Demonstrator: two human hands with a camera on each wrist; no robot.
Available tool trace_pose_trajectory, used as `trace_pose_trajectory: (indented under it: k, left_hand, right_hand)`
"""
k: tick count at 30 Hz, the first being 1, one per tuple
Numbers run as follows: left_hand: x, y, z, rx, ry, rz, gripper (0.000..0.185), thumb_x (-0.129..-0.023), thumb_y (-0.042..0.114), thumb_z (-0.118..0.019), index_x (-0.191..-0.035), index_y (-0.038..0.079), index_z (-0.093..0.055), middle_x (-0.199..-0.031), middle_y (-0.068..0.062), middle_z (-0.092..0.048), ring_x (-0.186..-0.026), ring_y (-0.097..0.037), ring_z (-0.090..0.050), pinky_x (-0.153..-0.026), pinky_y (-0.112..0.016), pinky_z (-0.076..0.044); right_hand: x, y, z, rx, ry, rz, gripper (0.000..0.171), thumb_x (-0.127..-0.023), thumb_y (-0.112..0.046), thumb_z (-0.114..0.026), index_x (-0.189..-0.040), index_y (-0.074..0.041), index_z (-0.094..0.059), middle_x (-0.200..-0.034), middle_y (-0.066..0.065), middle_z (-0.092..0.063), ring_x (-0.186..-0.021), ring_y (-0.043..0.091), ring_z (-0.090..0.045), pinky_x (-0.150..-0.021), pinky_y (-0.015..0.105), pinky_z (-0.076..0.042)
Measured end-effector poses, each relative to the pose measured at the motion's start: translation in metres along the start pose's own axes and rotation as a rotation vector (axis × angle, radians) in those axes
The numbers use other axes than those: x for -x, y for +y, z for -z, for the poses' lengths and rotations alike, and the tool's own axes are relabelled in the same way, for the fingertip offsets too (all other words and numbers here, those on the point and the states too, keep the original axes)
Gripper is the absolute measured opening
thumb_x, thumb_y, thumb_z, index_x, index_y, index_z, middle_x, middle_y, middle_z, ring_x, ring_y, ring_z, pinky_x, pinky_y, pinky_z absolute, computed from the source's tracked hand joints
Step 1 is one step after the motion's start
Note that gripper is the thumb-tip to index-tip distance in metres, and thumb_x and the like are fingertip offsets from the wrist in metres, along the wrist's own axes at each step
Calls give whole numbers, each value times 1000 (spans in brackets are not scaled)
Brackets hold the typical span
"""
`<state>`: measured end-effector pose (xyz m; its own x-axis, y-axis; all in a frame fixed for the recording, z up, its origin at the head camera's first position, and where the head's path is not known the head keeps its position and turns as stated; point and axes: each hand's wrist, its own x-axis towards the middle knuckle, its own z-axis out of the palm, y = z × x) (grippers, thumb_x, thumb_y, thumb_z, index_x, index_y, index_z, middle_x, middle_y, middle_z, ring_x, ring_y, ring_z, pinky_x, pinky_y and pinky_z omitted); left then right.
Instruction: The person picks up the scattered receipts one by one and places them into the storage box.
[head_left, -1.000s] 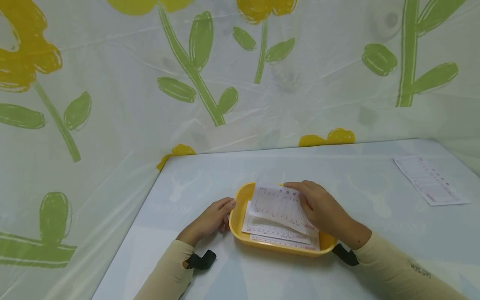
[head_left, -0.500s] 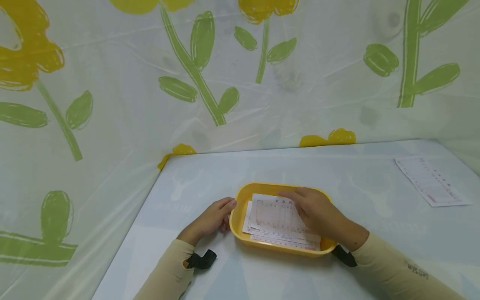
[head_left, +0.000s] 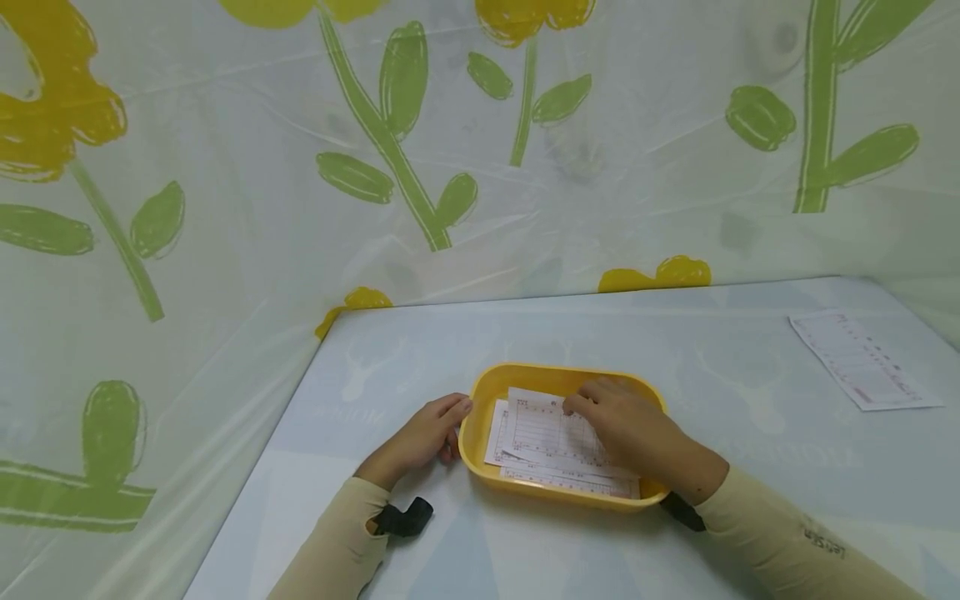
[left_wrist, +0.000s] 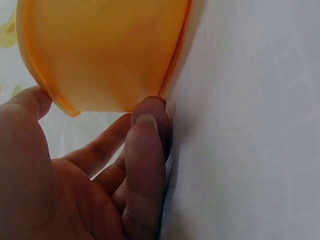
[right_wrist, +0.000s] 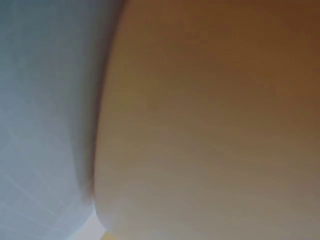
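Observation:
A yellow plastic tray (head_left: 555, 497) with rounded corners stands on the table, holding several overlapping printed paper slips (head_left: 536, 429). At its left end my left hand (head_left: 420, 437) grips it. In the left wrist view, that hand's thumb touches the tray's rim (left_wrist: 30, 65) while its curled fingers (left_wrist: 145, 165) lie low against the end wall and the table. Inside the right half of the tray, my right hand (head_left: 637, 429) is over the slips with bent fingers; whether they pinch the top slip is hidden. The tray's outer wall (right_wrist: 210, 125) fills most of the right wrist view.
One more printed slip (head_left: 862, 362) lies at the table's far right. Behind the pale table (head_left: 420, 350) hangs a white curtain (head_left: 247, 225) with flowers printed on it. A black strap (head_left: 405, 518) is on the left wrist.
A lifted slip has come down flat onto the others. My right hand moved from the tray's back rim down into the tray, and its fingers bent more. The left hand stayed put.

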<state>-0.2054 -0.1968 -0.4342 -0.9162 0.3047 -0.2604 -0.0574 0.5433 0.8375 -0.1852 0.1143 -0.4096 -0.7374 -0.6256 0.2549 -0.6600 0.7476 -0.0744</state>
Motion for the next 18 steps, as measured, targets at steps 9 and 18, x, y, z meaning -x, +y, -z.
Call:
trace_pose_trajectory:
  k: [9, 18]
  left_hand:
    - [-1, -1, 0, -3, -3, 5, 50, -103, 55, -42, -131, 17, -59, -67, -3, -62, -54, -18, -53, -57, -30, -48]
    - [0, 2, 1, -3, -2, 11, 51, -103, 56, -42, -130, 17, -59, -67, -4, -62, -55, -18, -53, -57, -30, -48]
  right_hand:
    - [2, 1, -2, 30, -47, 17, 27, -82, -4, -80, -104, -19, -74, -107, 5, -64, -100, 23, -60, -93, 40, -53]
    - [4, 3, -1, 52, -58, 55, 25, -81, -8, -81, -102, -19, -76, -115, 8, -64, -106, 25, -60, -94, 42, -54]
